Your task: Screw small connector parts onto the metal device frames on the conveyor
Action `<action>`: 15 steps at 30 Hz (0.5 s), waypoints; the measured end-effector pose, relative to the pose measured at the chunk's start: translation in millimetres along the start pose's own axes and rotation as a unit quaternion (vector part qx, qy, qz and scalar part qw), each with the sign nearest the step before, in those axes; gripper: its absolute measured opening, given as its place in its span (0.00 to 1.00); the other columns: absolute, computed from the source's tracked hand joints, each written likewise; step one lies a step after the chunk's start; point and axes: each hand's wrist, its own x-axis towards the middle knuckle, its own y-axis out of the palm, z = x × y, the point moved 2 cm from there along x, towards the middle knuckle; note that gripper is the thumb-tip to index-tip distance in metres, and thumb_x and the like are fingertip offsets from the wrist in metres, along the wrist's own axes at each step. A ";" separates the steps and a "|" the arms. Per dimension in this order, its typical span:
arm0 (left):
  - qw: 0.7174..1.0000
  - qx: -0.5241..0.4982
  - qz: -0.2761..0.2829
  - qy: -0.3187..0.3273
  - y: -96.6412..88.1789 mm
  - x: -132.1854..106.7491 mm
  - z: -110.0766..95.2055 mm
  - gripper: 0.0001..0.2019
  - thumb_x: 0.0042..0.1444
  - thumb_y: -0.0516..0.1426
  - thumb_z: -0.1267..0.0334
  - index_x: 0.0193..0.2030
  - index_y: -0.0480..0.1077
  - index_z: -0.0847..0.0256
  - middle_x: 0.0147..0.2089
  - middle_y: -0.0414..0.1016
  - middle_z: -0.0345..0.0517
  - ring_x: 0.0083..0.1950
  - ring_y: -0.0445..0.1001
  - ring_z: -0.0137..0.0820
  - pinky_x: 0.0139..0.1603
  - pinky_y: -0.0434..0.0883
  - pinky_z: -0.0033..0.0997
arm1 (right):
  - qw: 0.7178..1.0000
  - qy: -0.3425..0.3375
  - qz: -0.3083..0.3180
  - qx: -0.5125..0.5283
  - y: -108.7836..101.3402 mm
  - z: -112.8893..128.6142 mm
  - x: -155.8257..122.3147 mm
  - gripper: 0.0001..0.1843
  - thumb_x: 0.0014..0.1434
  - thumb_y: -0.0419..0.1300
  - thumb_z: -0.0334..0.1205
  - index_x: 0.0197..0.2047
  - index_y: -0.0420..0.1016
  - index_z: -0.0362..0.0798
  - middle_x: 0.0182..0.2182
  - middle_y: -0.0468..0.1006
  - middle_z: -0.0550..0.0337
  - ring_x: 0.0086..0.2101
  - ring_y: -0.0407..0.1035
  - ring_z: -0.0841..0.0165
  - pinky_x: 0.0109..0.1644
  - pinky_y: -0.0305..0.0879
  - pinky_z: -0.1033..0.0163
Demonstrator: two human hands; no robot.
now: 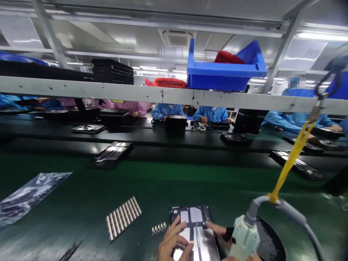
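An opened tablet-like device (202,241) lies at the bottom centre, with a dark top edge and a silver metal inside. My left hand (172,241) rests on its left side, fingers spread over the surface and thumb low on the metal. A pale electric screwdriver (244,237) stands to the right of the device, its cable leaving the top. My right hand (219,231) is around the screwdriver, mostly hidden behind it, while one fingertip touches the device's right edge. The screwdriver's lower end is out of frame.
Left of the device lie a short strip of small parts (159,228), a larger striped sheet (123,218), tweezers (71,251) and a plastic bag (32,195). A yellow band (292,163) supports the cable. Behind the screwdriver sits a dark round dish (270,239). Co-workers sit beyond.
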 end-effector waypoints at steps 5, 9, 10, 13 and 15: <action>0.996 0.008 0.074 -0.050 -2.5 10.0 -21.8 0.08 0.55 0.58 0.64 0.26 0.72 0.58 0.49 0.79 0.55 0.60 0.71 0.48 0.56 0.71 0.55 | 0.982 0.035 -0.186 0.016 -55.2 45.7 9.6 0.26 0.43 0.73 0.44 0.48 0.76 0.52 0.39 0.82 0.49 0.36 0.78 0.55 0.41 0.76 0.50; 0.994 0.005 0.094 -0.052 10.6 12.2 -28.3 0.07 0.55 0.58 0.63 0.27 0.72 0.57 0.47 0.80 0.53 0.59 0.72 0.48 0.60 0.65 0.64 | 0.932 -0.055 -0.356 -0.030 -87.2 50.7 28.0 0.28 0.40 0.74 0.43 0.45 0.75 0.45 0.17 0.73 0.66 0.17 0.67 0.70 0.23 0.67 0.64; 0.994 0.010 0.099 -0.048 13.1 11.0 -28.9 0.06 0.55 0.59 0.64 0.27 0.72 0.57 0.47 0.80 0.52 0.58 0.73 0.48 0.60 0.64 0.65 | 0.928 -0.068 -0.364 -0.048 -89.7 47.8 30.4 0.27 0.41 0.74 0.43 0.45 0.74 0.45 0.15 0.70 0.68 0.16 0.64 0.71 0.22 0.64 0.64; 0.994 0.038 0.103 -0.026 17.5 4.4 -27.3 0.06 0.54 0.59 0.65 0.27 0.72 0.57 0.45 0.81 0.51 0.56 0.75 0.48 0.58 0.66 0.64 | 0.926 -0.069 -0.351 -0.119 -88.4 36.7 32.6 0.21 0.44 0.72 0.45 0.39 0.75 0.45 0.15 0.69 0.67 0.18 0.64 0.69 0.27 0.65 0.61; 0.994 0.059 0.090 0.003 20.7 -0.1 -21.5 0.05 0.52 0.59 0.66 0.26 0.72 0.57 0.44 0.82 0.50 0.55 0.76 0.47 0.57 0.69 0.60 | 0.930 -0.052 -0.329 -0.153 -84.6 28.3 33.6 0.21 0.44 0.72 0.47 0.38 0.75 0.44 0.16 0.70 0.66 0.19 0.65 0.68 0.30 0.66 0.60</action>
